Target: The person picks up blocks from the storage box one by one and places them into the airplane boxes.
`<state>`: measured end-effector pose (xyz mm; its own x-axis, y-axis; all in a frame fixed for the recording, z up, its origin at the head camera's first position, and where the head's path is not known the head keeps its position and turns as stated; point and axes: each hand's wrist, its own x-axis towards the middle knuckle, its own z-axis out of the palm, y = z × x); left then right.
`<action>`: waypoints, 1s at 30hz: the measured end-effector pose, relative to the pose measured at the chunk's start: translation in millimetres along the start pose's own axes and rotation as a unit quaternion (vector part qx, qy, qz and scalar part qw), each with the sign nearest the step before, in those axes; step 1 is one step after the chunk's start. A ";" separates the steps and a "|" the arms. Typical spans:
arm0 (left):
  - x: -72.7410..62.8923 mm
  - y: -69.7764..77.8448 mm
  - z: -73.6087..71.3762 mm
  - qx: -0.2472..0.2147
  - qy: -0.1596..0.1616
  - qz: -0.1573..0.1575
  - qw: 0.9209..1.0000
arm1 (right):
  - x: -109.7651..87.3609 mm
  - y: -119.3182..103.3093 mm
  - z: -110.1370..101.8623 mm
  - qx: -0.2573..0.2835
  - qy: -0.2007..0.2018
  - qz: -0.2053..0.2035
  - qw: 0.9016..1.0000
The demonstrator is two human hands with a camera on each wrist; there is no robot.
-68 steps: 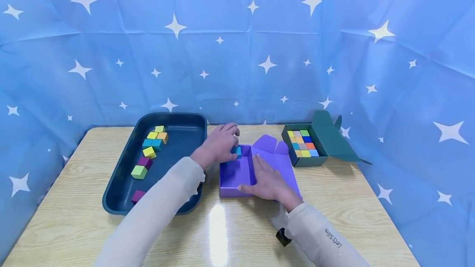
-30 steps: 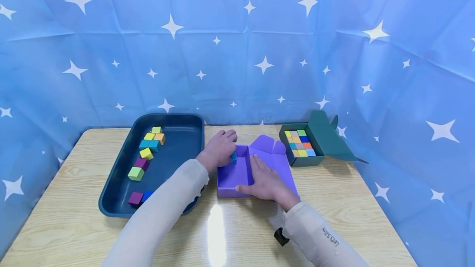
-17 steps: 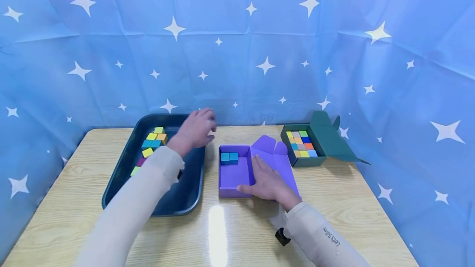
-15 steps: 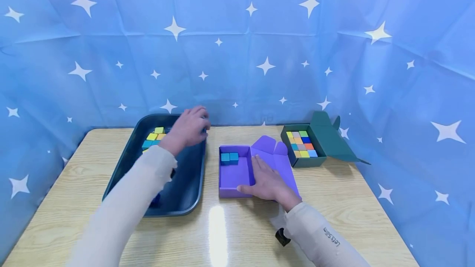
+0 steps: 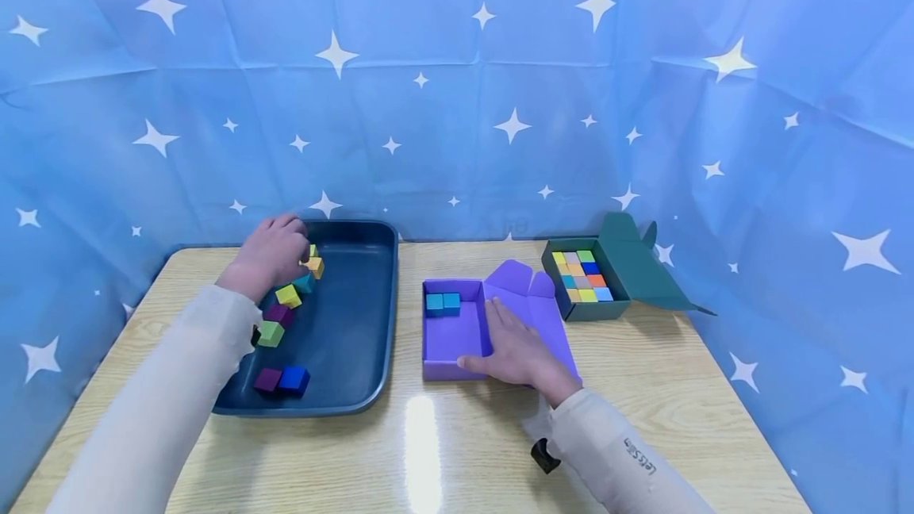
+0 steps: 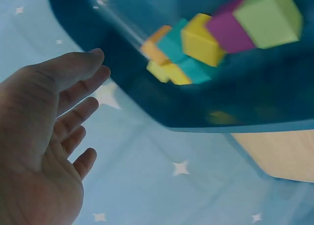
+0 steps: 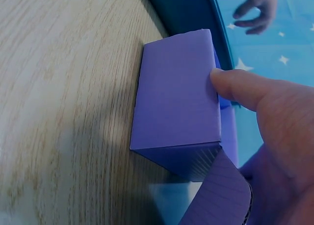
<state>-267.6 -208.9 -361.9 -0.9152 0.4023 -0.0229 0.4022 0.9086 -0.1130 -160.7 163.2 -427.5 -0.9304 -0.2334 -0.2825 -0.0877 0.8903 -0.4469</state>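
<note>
My left hand point(image 5: 270, 255) is over the far left part of the dark blue tray point(image 5: 357, 316), its fingers loosely bent. In the left wrist view that hand point(image 6: 54, 122) holds nothing and is apart from the coloured blocks. Near it lie yellow point(image 5: 289, 297), orange point(image 5: 315, 267) and teal blocks point(image 5: 305, 284), some partly hidden by the hand. My right hand point(image 5: 517, 343) rests on the open purple box point(image 5: 451, 371), fingers straight along its right side; the thumb point(image 7: 240, 85) touches the front wall's top edge. Two teal blocks point(image 5: 443, 304) sit side by side in the box's far left corner.
Closer in the tray are a purple block point(image 5: 278, 314), a light green block point(image 5: 270, 333), another purple block point(image 5: 267, 380) and a blue block point(image 5: 293, 380). At the back right stands an open dark green box point(image 5: 593, 311) filled with coloured blocks. A starry curtain point(image 5: 457, 101) backs the table.
My left hand let go of a teal block in the purple box beside another, then moved left to the far left part of the tray. The right hand has stayed on the box.
</note>
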 end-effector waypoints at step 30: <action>-17.0 -24.5 60.3 0.009 -0.051 -0.051 0.997 | -0.3 0.6 -0.6 0.000 -0.003 0.003 1.000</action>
<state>-263.4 -244.8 -418.6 -0.9493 0.2940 -0.1117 0.3077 0.9416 -0.1371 -160.6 164.0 -427.2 -0.9286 -0.2308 -0.2906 -0.0824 0.8918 -0.4449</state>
